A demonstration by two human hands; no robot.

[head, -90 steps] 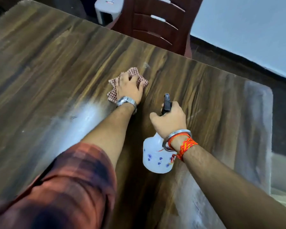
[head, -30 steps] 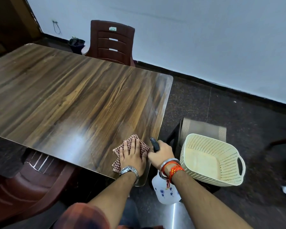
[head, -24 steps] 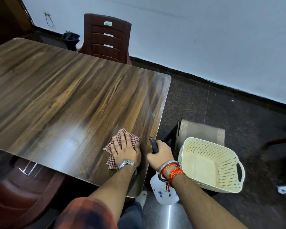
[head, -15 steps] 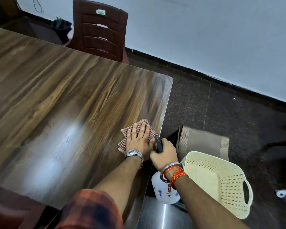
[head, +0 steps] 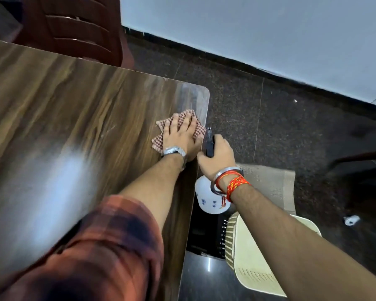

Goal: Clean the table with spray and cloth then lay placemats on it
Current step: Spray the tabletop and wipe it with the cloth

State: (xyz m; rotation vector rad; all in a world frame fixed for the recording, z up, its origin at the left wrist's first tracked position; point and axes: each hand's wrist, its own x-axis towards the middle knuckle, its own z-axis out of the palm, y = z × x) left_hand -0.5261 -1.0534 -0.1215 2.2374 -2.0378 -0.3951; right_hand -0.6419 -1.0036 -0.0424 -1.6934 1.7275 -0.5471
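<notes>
Left hand (head: pixel 181 135) flat on cloth (head: pixel 198 129); right hand (head: pixel 217 155) grips spray bottle (head: pixel 208 200)

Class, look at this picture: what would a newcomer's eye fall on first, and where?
The left hand pressed flat on a checked cloth at the right edge of the table, near its far corner. Just beside it, off the table, the right hand grips a white spray bottle, with a cream basket below the forearm.
</notes>
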